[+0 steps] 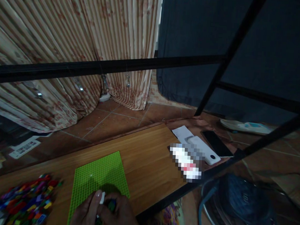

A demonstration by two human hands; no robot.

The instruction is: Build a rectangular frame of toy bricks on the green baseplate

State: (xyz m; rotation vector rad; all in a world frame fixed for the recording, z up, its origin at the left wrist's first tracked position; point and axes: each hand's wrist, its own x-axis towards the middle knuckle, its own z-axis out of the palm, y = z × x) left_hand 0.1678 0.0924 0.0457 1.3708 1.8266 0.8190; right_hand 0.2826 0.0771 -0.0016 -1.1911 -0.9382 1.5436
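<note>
Above the near end of the plate, the left hand pinches a white brick, which could slip toward the near edge of the desk if the right hand, bent close beside it, grip impossible to tell, nudges it.

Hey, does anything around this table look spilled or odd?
Nothing looks spilled: the loose bricks lie heaped beside the green baseplate. Only a pixelated patch looks odd, obscuring what lies beside the white device.
</note>
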